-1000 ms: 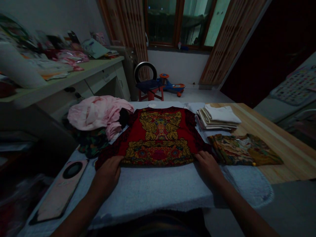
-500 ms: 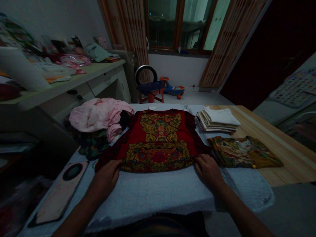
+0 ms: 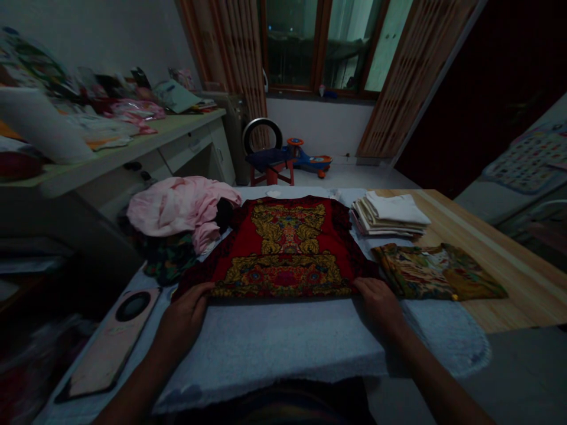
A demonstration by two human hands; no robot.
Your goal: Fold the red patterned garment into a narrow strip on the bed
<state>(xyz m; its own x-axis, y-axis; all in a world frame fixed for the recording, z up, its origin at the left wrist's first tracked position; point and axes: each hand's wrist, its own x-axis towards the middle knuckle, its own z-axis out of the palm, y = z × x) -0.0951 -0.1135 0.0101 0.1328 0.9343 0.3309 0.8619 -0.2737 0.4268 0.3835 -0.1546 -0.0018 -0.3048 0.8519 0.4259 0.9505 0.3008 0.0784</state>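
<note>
While the red patterned top (image 3: 287, 254) lies spread across the pale blue cloth (image 3: 283, 336) on the worktop (image 3: 527, 265), both hands are at its near edge. I can see the left hand (image 3: 182, 319) with its grip nearly closed on the left end of the hem, fingertips together at the fabric. The right hand (image 3: 381, 304) has the right end in a similar narrow grip, thumb mostly hidden from me. Dark sleeves fan out on either side.

Over to the left, a crumpled pink cloth (image 3: 177, 203) sits against a camouflage cloth (image 3: 170, 260), with a phone (image 3: 108, 348) lying nearer the person. On the right, a stack of folded cloths (image 3: 392, 215) stands behind a folded brown-and-green garment (image 3: 443, 271), which rests partly on bare wood. A red stool (image 3: 271, 171) stands beyond the worktop.
</note>
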